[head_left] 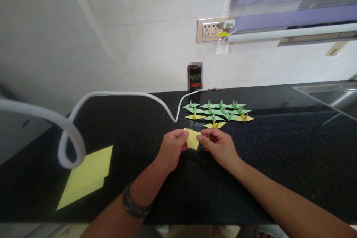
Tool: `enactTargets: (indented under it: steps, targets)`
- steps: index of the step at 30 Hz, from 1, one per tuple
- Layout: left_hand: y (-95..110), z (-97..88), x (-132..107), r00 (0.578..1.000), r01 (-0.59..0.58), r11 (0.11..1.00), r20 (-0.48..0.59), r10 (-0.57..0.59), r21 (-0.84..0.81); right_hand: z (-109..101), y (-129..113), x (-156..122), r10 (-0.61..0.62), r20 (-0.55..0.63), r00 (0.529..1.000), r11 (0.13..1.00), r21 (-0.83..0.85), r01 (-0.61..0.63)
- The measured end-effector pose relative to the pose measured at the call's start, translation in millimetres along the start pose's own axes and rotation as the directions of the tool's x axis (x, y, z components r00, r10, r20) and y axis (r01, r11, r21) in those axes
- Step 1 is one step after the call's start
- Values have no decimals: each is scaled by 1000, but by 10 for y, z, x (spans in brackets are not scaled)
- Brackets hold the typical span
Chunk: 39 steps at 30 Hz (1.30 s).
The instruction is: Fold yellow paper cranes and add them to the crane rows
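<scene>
A small folded piece of yellow paper (193, 140) is held between both hands, above the front part of the dark counter. My left hand (173, 147) pinches its left edge with the thumb on top. On the right edge, the thumb and fingers of my right hand (220, 145) grip the same paper. Just beyond the hands stand several folded paper cranes in rows, green cranes (213, 112) behind and yellow cranes (214, 124) nearer. The fingers under the paper are partly hidden.
Yellow paper sheets (86, 178) lie at the left on the black countertop (134, 119). A thick white cable (125, 94) loops across the left side. A phone-like device (195, 77), blurred out, leans on the wall below a socket (210, 29). At right is a sink (334, 96).
</scene>
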<state>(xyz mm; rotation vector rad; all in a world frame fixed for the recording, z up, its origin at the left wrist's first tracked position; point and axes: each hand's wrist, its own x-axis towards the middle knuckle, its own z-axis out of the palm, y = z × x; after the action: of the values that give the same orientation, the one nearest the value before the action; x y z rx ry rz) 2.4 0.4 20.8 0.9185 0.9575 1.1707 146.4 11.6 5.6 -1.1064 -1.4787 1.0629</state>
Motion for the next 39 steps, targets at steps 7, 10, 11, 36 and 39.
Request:
enactTargets:
  steps: [7, 10, 11, 36, 39]
  targets:
    - [-7, 16, -24, 998, 29, 998, 63, -32, 55, -19, 51, 0, -195, -72, 978, 973, -140, 184]
    - [-12, 7, -20, 997, 49, 998, 65, -52, 41, -27, 38, -8, -359, 0, 933, 905, -245, 348]
    - [-14, 3, -17, 996, 60, 998, 59, -62, 36, -33, 31, -11, -411, 45, 910, 872, -273, 407]
    - [113, -16, -52, 989, 70, 996, 129, -76, 47, -237, -36, 32, -603, 440, 665, 411, -544, 732]
    - [118, -25, -52, 989, 80, 996, 124, -85, 45, -246, -71, 32, -592, 476, 651, 377, -550, 745]
